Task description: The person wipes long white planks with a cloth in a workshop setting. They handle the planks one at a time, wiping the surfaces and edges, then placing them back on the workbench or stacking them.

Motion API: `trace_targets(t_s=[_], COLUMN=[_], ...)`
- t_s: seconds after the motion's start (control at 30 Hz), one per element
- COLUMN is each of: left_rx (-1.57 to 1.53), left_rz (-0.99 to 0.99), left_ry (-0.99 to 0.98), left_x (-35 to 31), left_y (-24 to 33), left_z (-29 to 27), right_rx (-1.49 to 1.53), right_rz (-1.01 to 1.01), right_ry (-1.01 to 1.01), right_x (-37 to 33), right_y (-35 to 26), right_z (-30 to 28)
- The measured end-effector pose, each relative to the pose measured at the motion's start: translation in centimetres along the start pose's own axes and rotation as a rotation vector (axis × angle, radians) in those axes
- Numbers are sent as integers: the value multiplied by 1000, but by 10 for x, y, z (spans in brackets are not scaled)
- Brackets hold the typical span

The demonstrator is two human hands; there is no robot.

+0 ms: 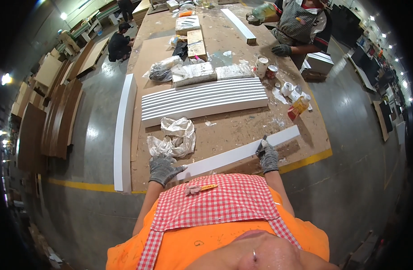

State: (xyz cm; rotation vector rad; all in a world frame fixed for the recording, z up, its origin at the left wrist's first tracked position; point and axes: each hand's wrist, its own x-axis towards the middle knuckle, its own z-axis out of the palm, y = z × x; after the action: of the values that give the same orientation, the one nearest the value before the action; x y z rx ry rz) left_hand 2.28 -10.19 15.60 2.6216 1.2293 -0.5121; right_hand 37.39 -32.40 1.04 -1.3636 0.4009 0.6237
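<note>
"Head view: what are your two hands doing right now?"

"My left hand (pixel 162 170), in a grey knit glove, is lying open beside the left end of a narrow white board (pixel 229 157), its thumb pointing onto it. My right hand (pixel 268 158), gloved alike, is gripping a small dark object (pixel 260 150) over the board, toward its other end; I can't tell what kind it is."

"Where is that board lying?"

"It is lying slantwise near my edge of the brown worktable (pixel 315 139), its right end pointing farther from me than its left."

"And what is surrounding it?"

"A crumpled off-white cloth (pixel 185 136) is lying just beyond my left hand. Farther off, a row of white slats (pixel 206 102) is lying side by side, with paint-smeared blocks (pixel 194 74) resting just behind. An orange-coloured bottle (pixel 298 108) is sitting near the table's right edge. Along the left edge, a long white panel (pixel 124 135) is running away from me. Across the table, a co-worker in a striped apron (pixel 298 22) is standing on the right."
</note>
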Motion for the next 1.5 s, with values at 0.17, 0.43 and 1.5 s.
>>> trace_targets(t_s=[0.17,0.43,1.5], left_rx=[-279,-387,-480], left_rz=[288,210,-210], left_ry=[148,179,570], left_x=[10,6,53], left_y=[14,26,-183], left_z=[19,33,-51], right_rx=[-129,44,155], right_rz=[-48,85,545], right_ry=[-239,-579,-739], right_x=[-52,-75,10], right_y=[-1,-10,41], right_z=[64,131,99])
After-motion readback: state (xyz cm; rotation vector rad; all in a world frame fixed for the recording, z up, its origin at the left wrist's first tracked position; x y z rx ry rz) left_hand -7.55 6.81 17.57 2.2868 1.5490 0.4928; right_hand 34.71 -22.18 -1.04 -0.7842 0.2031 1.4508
